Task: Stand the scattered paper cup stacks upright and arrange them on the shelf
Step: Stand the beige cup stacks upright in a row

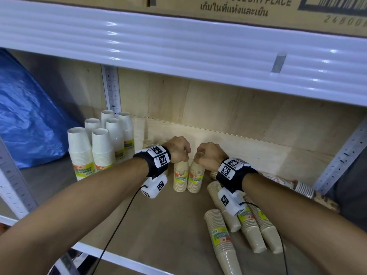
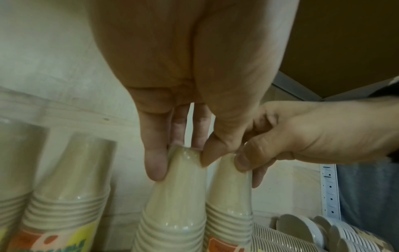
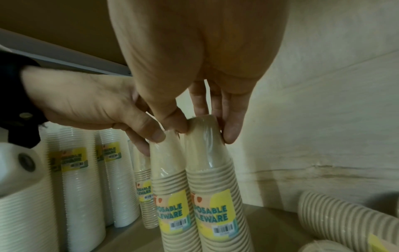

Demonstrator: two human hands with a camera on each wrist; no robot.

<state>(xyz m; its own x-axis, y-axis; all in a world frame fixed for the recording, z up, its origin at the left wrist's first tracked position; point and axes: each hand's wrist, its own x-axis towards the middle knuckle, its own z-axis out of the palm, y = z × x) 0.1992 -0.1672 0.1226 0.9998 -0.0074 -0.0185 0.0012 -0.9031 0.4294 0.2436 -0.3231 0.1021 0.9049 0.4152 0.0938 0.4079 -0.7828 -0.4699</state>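
Note:
Two beige paper cup stacks in clear wrap stand upright side by side, mouths down, on the wooden shelf (image 1: 158, 225). My left hand (image 1: 179, 150) pinches the top of the left stack (image 1: 181, 178) from above. In the left wrist view my left hand (image 2: 181, 163) has its fingers and thumb curled round that stack (image 2: 177, 204). My right hand (image 1: 206, 155) grips the top of the right stack (image 1: 196, 179) the same way. The right wrist view shows my right hand (image 3: 205, 133) holding the top of its stack (image 3: 213, 187). The two stacks touch.
Several white cup stacks (image 1: 99, 147) stand upright at the back left. Several beige stacks (image 1: 222, 235) lie on their sides at the front right, with patterned stacks (image 1: 288, 183) lying behind my right arm. A blue bag (image 1: 29, 120) fills the left bay. The upper shelf's rim (image 1: 178, 46) hangs overhead.

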